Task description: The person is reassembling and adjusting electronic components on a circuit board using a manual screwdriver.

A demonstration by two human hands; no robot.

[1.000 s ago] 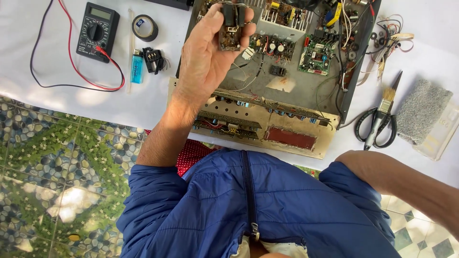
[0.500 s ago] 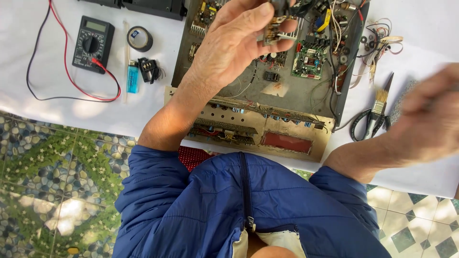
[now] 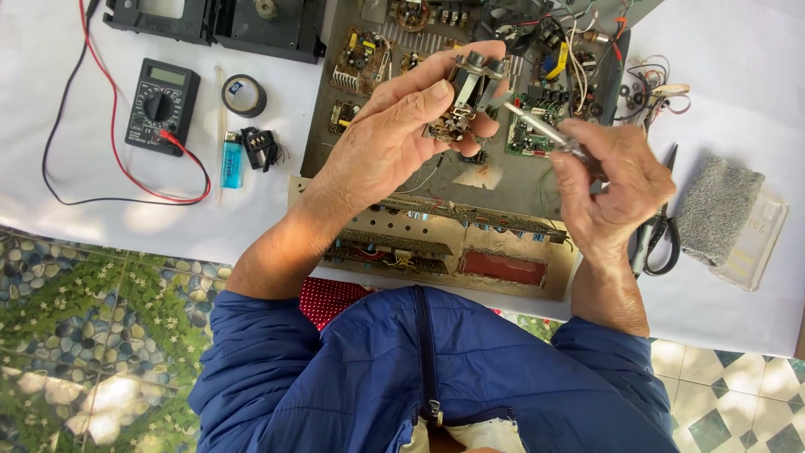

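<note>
The white-covered table [image 3: 738,75] carries everything; my blue padded jacket [image 3: 436,377] fills the near edge. At the table's middle lies the large open grey metal chassis of an electronic unit [image 3: 470,189], crowded with green and brown circuit boards and loose coloured wires toward its far edge. Toward the left edge sit a black digital multimeter with red and black leads [image 3: 159,105], a roll of black tape [image 3: 244,95] and a blue lighter [image 3: 231,159]. Toward the right edge lie black-handled scissors [image 3: 662,243] and a grey sponge pad [image 3: 718,210].

My left hand [image 3: 394,143] is clenched around a small brown circuit module with two metal control shafts [image 3: 465,96], held up above the chassis centre. My right hand [image 3: 608,184] grasps a slim metal-shafted tool [image 3: 537,126], its tip touching the module.

Handling judgement: the module is light, stiff and fragile. Solder joints and component legs will likely bend or crack under pressure. I take my grip on the board edges and the metal shaft housing, never on the components or trailing wires.
</note>
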